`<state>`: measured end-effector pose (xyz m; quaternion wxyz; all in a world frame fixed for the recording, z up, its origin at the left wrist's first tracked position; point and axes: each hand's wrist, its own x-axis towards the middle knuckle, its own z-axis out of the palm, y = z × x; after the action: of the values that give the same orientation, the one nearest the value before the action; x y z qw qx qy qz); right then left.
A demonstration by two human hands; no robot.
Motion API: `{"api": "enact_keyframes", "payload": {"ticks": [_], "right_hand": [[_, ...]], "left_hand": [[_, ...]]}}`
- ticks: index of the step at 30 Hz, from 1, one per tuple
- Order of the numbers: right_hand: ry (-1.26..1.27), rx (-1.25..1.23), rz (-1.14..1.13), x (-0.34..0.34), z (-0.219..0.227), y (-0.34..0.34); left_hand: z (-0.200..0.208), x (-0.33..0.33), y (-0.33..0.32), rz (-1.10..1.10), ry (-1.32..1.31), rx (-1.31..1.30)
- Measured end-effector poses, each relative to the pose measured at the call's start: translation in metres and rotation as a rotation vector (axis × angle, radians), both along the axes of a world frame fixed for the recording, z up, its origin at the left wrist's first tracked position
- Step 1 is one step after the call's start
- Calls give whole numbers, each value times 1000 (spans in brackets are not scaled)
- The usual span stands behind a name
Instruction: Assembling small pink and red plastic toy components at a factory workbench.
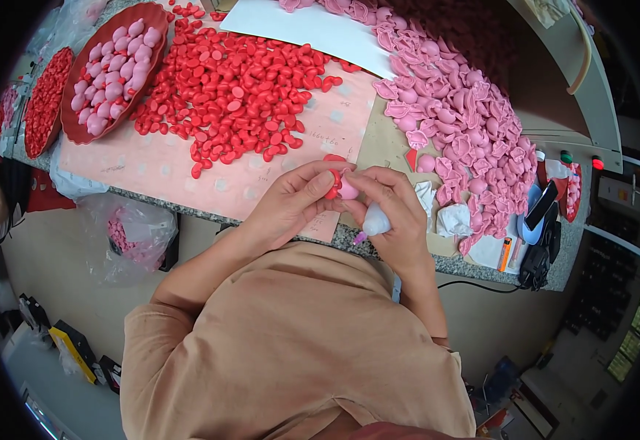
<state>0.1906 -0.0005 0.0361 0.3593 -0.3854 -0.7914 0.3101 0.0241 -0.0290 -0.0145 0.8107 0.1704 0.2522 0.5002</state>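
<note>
Over the table's near edge, my left hand (287, 205) is closed round a small glossy red piece (332, 185). Pressed against that piece is a rounded pink piece (348, 190), pinched between both hands' fingertips. My right hand (400, 220) also keeps a small translucent squeeze bottle (376, 219) with a purple tip (360, 237) against its palm, tip pointing down and left. Fingers hide part of the pink piece. Just beyond the hands spreads a wide heap of red pieces (235, 92). Ruffled pink pieces (474, 125) are piled to the right.
A red scalloped dish (70, 121) of pink-and-red pieces stands far left, beside another dish of red pieces (48, 92). White crumpled tissue (453, 220), an orange marker (505, 254) and a dark phone (541, 205) lie at right. A plastic bag (140, 235) hangs below the table edge.
</note>
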Motion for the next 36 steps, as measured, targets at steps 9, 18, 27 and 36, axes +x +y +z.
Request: {"api": "enact_keyframes", "payload": {"ticks": [9,18,27,36], "right_hand": [[-7,-11,-46,0,2,-1],[72,-104,-61,3,-8,-2],[237,-545,-67,7,-14,-8],[116,-268,-19,9,-8,-2]], "left_hand": [[-1,2,0,2,-10,-2],[3,5,-1,43,77,31],[9,3,-4,80,272,261],[15,2,0,151,392,419]]}}
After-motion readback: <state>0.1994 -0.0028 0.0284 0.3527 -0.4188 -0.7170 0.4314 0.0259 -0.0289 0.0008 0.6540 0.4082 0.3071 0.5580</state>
